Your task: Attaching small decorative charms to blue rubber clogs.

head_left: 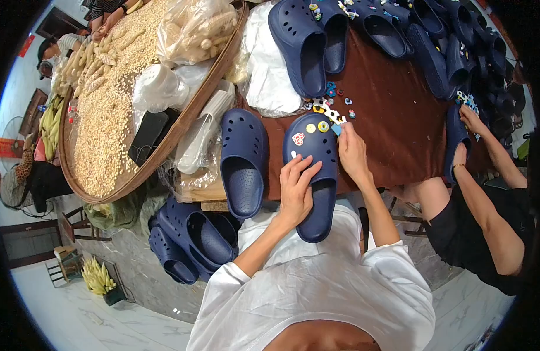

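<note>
A navy blue clog (324, 205) lies at the table's front edge, toe pointing away, its heel toward my lap. Shoe charms sit on its toe: a pale yellow round one, a yellow eye-like one and a red-and-white heart (298, 138). My left hand (297, 187) grips the clog's near left side, fingers over the strap area. At the toe's right edge my right hand (353, 151) pinches a small light blue charm (336, 129). Left of it stands a second navy clog (243, 158) with no charms on top. Loose charms (327, 110) lie just beyond the toe.
A large woven tray (156, 181) of corn kernels fills the left, holding bags and a black phone (152, 137). More navy clogs (297, 55) stand along the back and right. Beside me on the right, another person's hands (471, 120) work on a clog. Clogs (194, 234) hang or lie below left.
</note>
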{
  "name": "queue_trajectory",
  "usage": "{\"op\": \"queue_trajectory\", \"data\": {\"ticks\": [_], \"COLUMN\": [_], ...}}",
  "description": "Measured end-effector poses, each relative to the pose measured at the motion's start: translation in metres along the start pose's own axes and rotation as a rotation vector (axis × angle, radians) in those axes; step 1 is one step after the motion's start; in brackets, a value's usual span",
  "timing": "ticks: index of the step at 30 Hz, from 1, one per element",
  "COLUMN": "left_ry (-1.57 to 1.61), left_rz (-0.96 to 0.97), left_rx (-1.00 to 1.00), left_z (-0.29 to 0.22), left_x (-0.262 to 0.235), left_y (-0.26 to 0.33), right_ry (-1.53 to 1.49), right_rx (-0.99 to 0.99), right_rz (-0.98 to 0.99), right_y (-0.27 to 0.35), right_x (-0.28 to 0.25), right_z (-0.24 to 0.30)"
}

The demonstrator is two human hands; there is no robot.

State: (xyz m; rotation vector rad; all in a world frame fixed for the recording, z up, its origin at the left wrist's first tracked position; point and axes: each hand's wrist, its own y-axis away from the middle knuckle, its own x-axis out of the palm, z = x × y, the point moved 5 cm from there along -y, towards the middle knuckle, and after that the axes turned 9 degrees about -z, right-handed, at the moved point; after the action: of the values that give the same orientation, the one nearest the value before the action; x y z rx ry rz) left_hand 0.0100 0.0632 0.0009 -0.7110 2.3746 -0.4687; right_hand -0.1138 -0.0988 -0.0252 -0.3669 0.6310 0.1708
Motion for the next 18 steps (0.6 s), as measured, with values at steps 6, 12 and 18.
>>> {"op": "queue_trajectory", "data": {"ticks": [6,12,18], "left_ry": [0.036,0.030,-0.094], "left_rz": [0.035,-0.098,-0.001], "left_rx": [0.011,0.007,0.021], "left_z": [-0.012,0.007,0.029], "left_x": [-0.018,-0.012,0.021], "left_y": [-0.022,-0.054,-0.071], "right_ry": [0.249,0.120,0.129], "right_rx": [-0.317,-0.392,-0.454], "right_rz": [-0.193,-0.067,-0.073], "right_y": [-0.021,-0.024,-0.012], "right_x": [-0.004,-0.001,-0.004], "right_z": [0.032,0.050,0.058]}}
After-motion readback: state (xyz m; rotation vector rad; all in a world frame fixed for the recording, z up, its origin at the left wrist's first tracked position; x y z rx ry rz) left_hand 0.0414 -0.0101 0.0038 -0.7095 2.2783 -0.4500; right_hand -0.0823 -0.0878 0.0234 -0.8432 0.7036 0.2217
